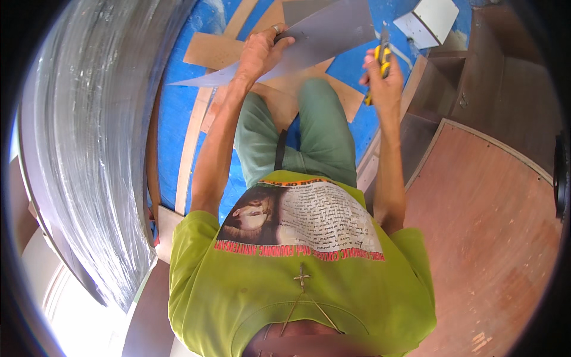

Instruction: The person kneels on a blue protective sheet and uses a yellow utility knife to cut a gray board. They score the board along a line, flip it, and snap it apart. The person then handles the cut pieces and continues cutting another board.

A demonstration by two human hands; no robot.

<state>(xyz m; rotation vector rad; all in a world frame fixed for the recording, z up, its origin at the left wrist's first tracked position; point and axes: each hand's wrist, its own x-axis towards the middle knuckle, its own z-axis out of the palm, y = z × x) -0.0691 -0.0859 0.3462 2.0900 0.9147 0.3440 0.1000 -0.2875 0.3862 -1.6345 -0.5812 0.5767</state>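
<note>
Shirt: yellow-green [297, 318], closest to the lens; a cross pendant [302, 275] lies on its front.
Knees: green trousers [326, 110], bent, just short of the sheet. Risk, my judgement: a slip drawn toward the body could reach the thigh.
Right hand: [386, 83] closed round a yellow-and-black utility knife [385, 56], its grey end pointing away; cannot tell how much blade is out.
Left hand: [260, 55] pinching the near edge of the grey sheet [330, 35], thumb on top.
Sheet: tilted, beyond the knees, its right corner just beside the knife; contact unclear. Thin and held at one spot, it might flex or swing, putting the knife off line.
Floor: blue covering [178, 113] under loose wood strips [208, 50]; uneven support could let a sheet rock, and a deep stroke could score the covering.
</note>
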